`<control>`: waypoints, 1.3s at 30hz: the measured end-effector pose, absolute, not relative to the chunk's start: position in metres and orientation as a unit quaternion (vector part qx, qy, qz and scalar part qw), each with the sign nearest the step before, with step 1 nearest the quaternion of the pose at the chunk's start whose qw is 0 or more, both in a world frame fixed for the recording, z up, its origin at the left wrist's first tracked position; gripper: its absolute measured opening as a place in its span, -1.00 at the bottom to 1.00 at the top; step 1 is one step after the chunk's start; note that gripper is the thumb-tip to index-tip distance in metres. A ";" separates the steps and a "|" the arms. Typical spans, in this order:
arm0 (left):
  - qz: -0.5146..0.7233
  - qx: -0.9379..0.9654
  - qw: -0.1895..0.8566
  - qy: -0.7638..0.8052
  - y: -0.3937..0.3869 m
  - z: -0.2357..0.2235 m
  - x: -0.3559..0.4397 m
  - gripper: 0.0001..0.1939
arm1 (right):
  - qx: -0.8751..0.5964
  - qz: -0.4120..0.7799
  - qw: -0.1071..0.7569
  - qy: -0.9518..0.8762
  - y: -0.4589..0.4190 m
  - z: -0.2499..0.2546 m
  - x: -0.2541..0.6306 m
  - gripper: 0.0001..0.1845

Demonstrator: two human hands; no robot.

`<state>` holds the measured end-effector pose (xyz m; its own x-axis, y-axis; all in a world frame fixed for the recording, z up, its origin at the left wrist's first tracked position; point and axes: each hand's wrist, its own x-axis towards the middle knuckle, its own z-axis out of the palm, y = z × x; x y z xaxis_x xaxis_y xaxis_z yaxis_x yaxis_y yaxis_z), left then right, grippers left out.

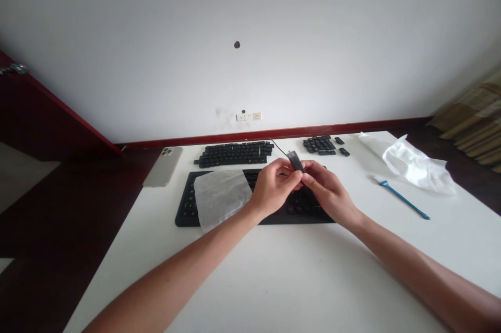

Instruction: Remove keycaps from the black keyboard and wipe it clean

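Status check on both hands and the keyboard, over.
Left hand and right hand pinching a dark keycap. Keyboard flat beneath, partly stripped. Wipe covering part of its left side.

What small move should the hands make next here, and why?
Probably turn the small dark piece slightly to inspect its paler end: the left hand and right hand pinch it near the opposite end, leaving the paler one exposed.

Both hands — left hand (274, 187), right hand (331, 194) — hold a small dark piece (296, 161) above the black keyboard (274, 218). A cloth (221, 197) covers part of it.
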<state>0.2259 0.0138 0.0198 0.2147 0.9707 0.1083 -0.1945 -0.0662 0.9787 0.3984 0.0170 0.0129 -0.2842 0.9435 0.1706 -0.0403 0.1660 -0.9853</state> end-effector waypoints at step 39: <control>0.475 0.479 0.630 0.384 0.005 0.017 0.230 -0.67 | -0.444 0.541 0.480 -0.529 0.020 0.027 0.408 -0.35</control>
